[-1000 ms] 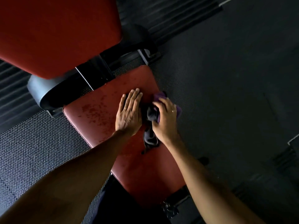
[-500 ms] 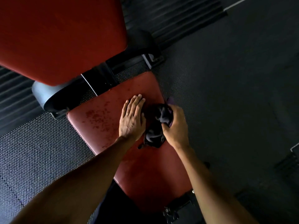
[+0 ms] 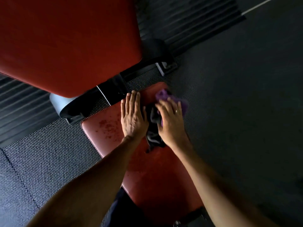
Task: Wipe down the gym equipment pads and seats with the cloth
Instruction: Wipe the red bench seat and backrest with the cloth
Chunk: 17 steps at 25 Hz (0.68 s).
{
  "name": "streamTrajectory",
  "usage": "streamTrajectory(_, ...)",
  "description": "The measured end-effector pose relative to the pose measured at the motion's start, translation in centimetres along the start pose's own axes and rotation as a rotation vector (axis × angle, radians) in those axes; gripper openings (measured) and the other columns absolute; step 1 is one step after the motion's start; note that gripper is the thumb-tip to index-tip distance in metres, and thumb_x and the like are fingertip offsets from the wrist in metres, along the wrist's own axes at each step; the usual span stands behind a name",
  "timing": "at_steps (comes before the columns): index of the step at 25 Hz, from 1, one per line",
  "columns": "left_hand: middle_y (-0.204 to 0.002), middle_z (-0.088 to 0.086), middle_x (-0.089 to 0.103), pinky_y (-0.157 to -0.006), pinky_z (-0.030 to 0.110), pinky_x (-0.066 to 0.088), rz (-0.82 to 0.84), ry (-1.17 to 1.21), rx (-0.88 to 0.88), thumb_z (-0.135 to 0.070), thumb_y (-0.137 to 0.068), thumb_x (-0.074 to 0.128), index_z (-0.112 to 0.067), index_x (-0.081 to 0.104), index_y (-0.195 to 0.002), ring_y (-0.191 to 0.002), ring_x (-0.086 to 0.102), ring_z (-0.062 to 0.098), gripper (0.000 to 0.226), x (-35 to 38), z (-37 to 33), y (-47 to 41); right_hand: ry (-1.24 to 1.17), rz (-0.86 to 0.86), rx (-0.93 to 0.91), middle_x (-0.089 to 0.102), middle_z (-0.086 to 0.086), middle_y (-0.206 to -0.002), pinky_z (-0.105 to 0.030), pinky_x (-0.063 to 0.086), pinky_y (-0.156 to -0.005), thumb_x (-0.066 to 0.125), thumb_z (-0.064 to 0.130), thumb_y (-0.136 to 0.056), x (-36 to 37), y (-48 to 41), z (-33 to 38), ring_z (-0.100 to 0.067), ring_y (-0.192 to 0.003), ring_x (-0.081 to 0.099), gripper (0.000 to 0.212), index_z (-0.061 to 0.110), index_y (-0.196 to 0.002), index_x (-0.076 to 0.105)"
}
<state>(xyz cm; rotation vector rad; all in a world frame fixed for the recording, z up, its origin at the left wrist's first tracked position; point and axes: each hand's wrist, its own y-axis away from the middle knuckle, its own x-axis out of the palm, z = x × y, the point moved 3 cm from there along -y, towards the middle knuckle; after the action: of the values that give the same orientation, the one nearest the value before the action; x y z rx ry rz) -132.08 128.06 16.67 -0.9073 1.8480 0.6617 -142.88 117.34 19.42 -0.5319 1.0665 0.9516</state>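
Your cloth [image 3: 154,128] is a soft, light rag, purple on one face and dark on the other. It lies bunched on the far right corner of the seat [image 3: 105,128], with the purple end spilling over the right edge. It has no stiffness, so it will fold and drag under your palm rather than slide flat.

Your right hand [image 3: 172,123] lies on top of it. The fingers [image 3: 164,107] are blurred, but they seem to be laid out straight, pressing rather than pinching. Your left hand [image 3: 133,117] rests flat and relaxed on the seat just beside it, holding nothing.

To take hold, gather the middle of the bunch under your palm so the loose ends don't trail. The seat's vinyl looks smooth and probably slick, and the spotted patch to the left is not yet wiped.
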Motion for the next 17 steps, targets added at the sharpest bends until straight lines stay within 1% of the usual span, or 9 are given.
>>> streamTrajectory(2,-0.16,0.01,0.032,-0.125,0.043,0.014,-0.002,0.004,0.006,-0.028,-0.104,0.04,-0.006,0.035,-0.153,-0.152,0.022,0.024,0.053,0.0,0.0,-0.2,0.021,0.07,-0.107,0.054,-0.007,-0.145,-0.059,0.021,-0.122,0.072,0.005,-0.075,-0.2,5.2,-0.5,-0.032,-0.144,0.04,0.061,0.01,-0.135,0.06)
streamTrajectory(4,-0.161,0.009,0.032,-0.125,0.042,0.013,0.003,0.004,0.001,-0.027,-0.104,0.041,-0.007,0.035,-0.153,-0.151,0.022,0.023,0.053,-0.1,0.3,-0.2,0.018,0.077,-0.152,0.053,-0.008,-0.146,-0.058,0.022,-0.123,0.074,0.002,-0.075,-0.3,7.4,-0.4,-0.031,-0.144,0.039,0.062,0.01,-0.135,0.061)
streamTrajectory(6,-0.161,0.009,0.032,-0.125,0.043,0.014,0.001,-0.017,-0.013,-0.028,-0.105,0.037,-0.008,0.034,-0.153,-0.151,0.023,0.023,0.053,-0.1,0.1,-0.3,-0.015,0.087,-0.127,0.043,-0.011,-0.154,-0.056,0.02,-0.124,0.071,-0.002,-0.078,-0.2,5.0,-0.2,-0.031,-0.148,0.032,0.066,0.01,-0.14,0.056)
streamTrajectory(8,-0.161,0.009,0.03,-0.125,0.044,0.013,0.004,-0.003,-0.002,-0.034,-0.106,0.026,-0.007,0.033,-0.154,-0.151,0.022,0.023,0.055,0.0,-0.1,-0.2,-0.074,0.103,-0.081,0.03,-0.015,-0.161,-0.055,0.016,-0.125,0.067,-0.007,-0.078,-0.4,0.8,0.2,-0.031,-0.153,0.022,0.076,0.01,-0.149,0.046)
streamTrajectory(10,-0.162,0.01,0.027,-0.125,0.044,0.012,0.013,-0.005,0.01,-0.034,-0.103,0.023,-0.007,0.031,-0.155,-0.152,0.02,0.024,0.059,0.1,0.0,-0.1,-0.124,0.112,-0.092,0.03,-0.016,-0.161,-0.056,0.017,-0.125,0.065,-0.011,-0.073,-0.5,-3.1,0.4,-0.032,-0.153,0.021,0.088,0.009,-0.154,0.039)
streamTrajectory(12,-0.163,0.009,0.026,-0.125,0.045,0.012,0.012,-0.032,0.016,-0.026,-0.099,0.031,-0.007,0.029,-0.155,-0.153,0.018,0.023,0.06,0.3,0.3,-0.2,-0.112,0.143,-0.129,0.035,-0.014,-0.158,-0.055,0.017,-0.125,0.066,-0.011,-0.068,-0.5,-5.9,0.4,-0.032,-0.152,0.025,0.092,0.008,-0.154,0.038)
streamTrajectory(14,-0.164,0.009,0.023,-0.125,0.045,0.011,0.022,-0.045,0.024,-0.023,-0.097,0.037,-0.007,0.026,-0.156,-0.153,0.015,0.022,0.063,0.5,0.5,-0.2,-0.09,0.168,-0.115,0.037,-0.011,-0.158,-0.053,0.013,-0.126,0.069,-0.009,-0.064,-0.7,-7.3,0.6,-0.029,-0.151,0.028,0.096,0.009,-0.153,0.038)
streamTrajectory(15,-0.165,0.008,0.022,-0.125,0.045,0.011,0.03,-0.04,0.027,-0.023,-0.096,0.039,-0.008,0.025,-0.157,-0.154,0.014,0.022,0.064,0.5,0.5,-0.2,-0.083,0.192,-0.095,0.035,-0.009,-0.16,-0.052,0.01,-0.126,0.071,-0.005,-0.064,-1.0,-7.3,0.8,-0.027,-0.152,0.025,0.099,0.011,-0.155,0.036)
streamTrajectory(17,-0.165,0.008,0.021,-0.125,0.045,0.01,0.039,-0.028,0.027,-0.027,-0.096,0.04,-0.008,0.024,-0.157,-0.154,0.014,0.022,0.065,0.4,0.6,-0.1,-0.106,0.269,-0.072,0.022,-0.004,-0.167,-0.055,0.002,-0.126,0.073,0.014,-0.066,-1.4,-6.2,0.9,-0.023,-0.157,0.009,0.105,0.017,-0.159,0.025)
